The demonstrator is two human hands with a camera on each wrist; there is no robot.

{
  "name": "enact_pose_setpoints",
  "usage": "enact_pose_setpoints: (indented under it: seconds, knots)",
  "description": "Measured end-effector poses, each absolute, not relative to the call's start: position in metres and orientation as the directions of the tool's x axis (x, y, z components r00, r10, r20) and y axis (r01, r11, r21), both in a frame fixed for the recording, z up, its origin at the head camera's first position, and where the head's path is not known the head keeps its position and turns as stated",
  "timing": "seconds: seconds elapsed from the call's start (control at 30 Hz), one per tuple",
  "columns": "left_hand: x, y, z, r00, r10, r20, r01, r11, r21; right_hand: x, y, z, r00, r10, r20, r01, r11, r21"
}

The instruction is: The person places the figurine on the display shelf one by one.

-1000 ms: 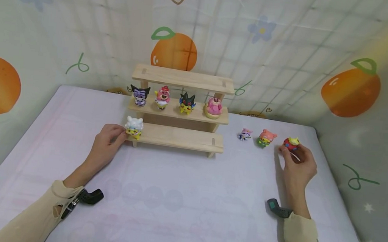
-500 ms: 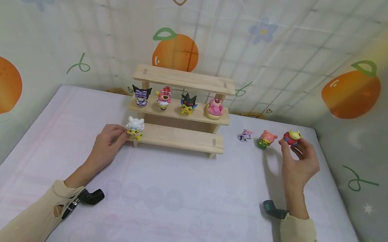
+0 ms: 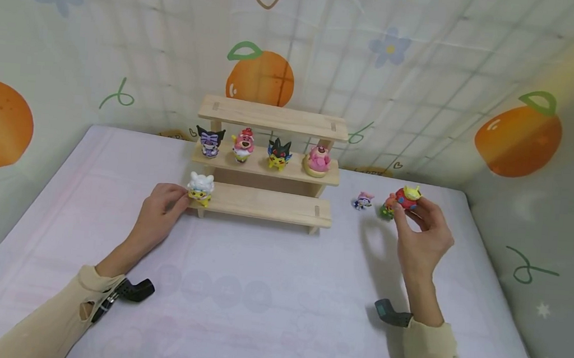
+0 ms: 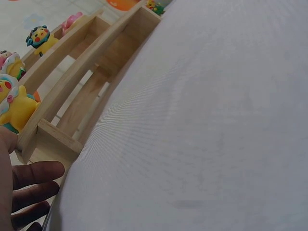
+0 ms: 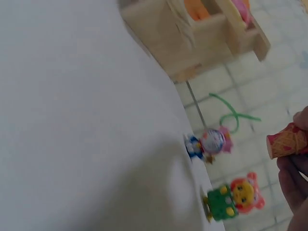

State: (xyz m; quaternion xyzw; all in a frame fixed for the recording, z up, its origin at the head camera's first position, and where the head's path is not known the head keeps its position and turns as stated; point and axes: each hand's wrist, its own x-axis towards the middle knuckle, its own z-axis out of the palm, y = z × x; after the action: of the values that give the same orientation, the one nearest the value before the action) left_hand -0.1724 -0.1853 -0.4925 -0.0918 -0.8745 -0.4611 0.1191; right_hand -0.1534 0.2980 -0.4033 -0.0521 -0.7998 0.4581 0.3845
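In the head view my right hand (image 3: 425,240) pinches a small red-and-yellow figurine (image 3: 408,197) between thumb and fingers, raised over the table's right side. Its waffle-patterned base (image 5: 284,143) sticks out from the fingers in the right wrist view. Behind it, partly covered, stands a figurine with pink ears and green body (image 3: 387,208). My left hand (image 3: 159,209) is at the left end of the bottom step of a wooden display shelf (image 3: 265,202), thumb by a white-hatted yellow figurine (image 3: 200,189). Its other fingers (image 4: 38,174) extend loosely below the board.
On the middle step several figurines stand in a row, from a black-and-purple one (image 3: 210,142) to a pink one (image 3: 317,158). Right of the shelf, a small purple-pink figurine (image 3: 363,201) stands on the white tablecloth (image 3: 256,311). A printed curtain (image 3: 326,64) hangs behind.
My right hand has lifted the red-and-yellow figurine off the table and carried it left, so it now overlaps the green-bodied figurine. My left hand stays at the shelf end.
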Motion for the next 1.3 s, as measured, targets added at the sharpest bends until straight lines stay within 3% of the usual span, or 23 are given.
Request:
enact_pose_setpoints:
  seconds: [0.63,1.1,1.3]
  knots:
    - [-0.173,-0.185,-0.495,-0.953,0.055,0.298,0.276,0.568,0.776,-0.156,0.25,-0.442,-0.835,0.168,0.524,-0.386,0.499,-0.775]
    - [-0.174,-0.188,-0.496,-0.942,0.057,0.332,0.305,0.562,0.769,-0.156,0.241,-0.442,-0.836,0.093,0.541,-0.429,0.505,-0.749]
    - [-0.174,-0.186,-0.495,-0.946,0.058,0.317,0.295,0.553,0.779,-0.144,0.229,-0.42,-0.811,0.076,0.58,-0.479,0.483,-0.733]
